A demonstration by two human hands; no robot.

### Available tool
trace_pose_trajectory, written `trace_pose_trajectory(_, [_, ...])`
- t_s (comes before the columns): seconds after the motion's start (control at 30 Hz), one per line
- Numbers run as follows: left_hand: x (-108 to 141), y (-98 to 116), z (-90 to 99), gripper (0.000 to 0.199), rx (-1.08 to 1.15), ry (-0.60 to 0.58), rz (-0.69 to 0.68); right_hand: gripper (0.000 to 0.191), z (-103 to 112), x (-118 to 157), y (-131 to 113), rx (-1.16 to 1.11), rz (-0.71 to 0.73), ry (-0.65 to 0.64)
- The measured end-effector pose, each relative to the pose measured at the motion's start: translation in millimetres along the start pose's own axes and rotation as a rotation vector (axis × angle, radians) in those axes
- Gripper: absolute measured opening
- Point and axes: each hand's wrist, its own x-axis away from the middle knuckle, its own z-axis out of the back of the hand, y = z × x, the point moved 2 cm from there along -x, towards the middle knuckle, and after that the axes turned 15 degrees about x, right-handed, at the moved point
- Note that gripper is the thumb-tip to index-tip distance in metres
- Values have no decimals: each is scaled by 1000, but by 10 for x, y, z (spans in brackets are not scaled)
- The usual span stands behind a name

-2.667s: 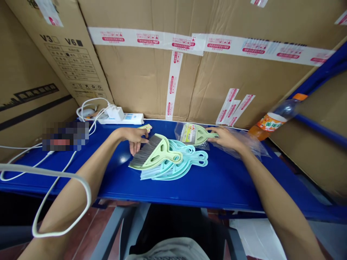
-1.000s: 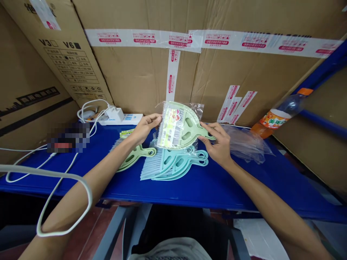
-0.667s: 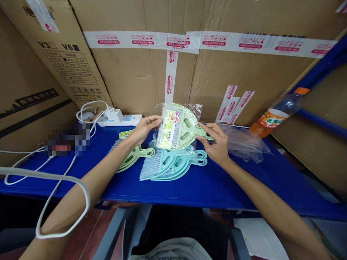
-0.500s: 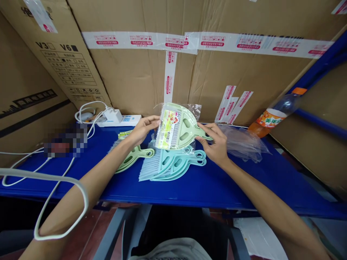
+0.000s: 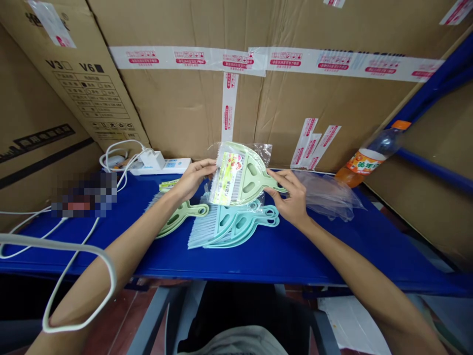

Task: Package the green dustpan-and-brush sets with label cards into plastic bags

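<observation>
Between my hands is a light green dustpan and brush set (image 5: 251, 177) in a clear plastic bag, with a printed label card showing through the film. My left hand (image 5: 195, 178) pinches the bag's edge on the bristle side. On the other side, my right hand (image 5: 290, 195) has its fingers and thumb closed around the handle. Below it, several light blue dustpan and brush sets (image 5: 240, 229) lie stacked on the blue table. Green dustpan and brush sets (image 5: 181, 214) lie to the left, partly hidden by my left forearm.
Clear plastic bags (image 5: 328, 195) lie flat at the right. Behind them an orange drink bottle (image 5: 365, 160) leans by a blue metal post. A white power strip (image 5: 177, 165) with white cables (image 5: 96, 251) is at the back left. Cardboard boxes (image 5: 177, 108) wall off the rear.
My hands keep the bagged green set at nearly the same place, with only a slight tilt. The whole view has shifted a little.
</observation>
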Motion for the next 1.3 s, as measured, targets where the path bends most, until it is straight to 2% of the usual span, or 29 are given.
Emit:
trace_pose_trajectory(0.2, [20,16,-27,34,-14,7,12,42,-7,17,-7,-3,6,-15])
trace_pose_trajectory(0.5, [-8,-65,11,48,-8,53,28,45,-20,30,-25,-10,27,-21])
trace_pose_trajectory(0.7, [11,-34,-21,45,-36,59,21,47,-19,46,-29,-2,43,-28])
trace_pose_trajectory(0.97, [24,-59,-42,51,-67,-77,77,48,-17,40,-49,-26,57,-42])
trace_pose_trajectory(1.1, [-72,-23,137,47,-100,6,63,44,24,-22,22,-22,42,-8])
trace_pose_trajectory(1.23, [-175,207,576,45,-90,208,-91,40,127,-109,245,30,-50,86])
trace_pose_trajectory(1.3, [-199,339,831,48,-169,249,-140,39,168,-130,391,60,-136,136])
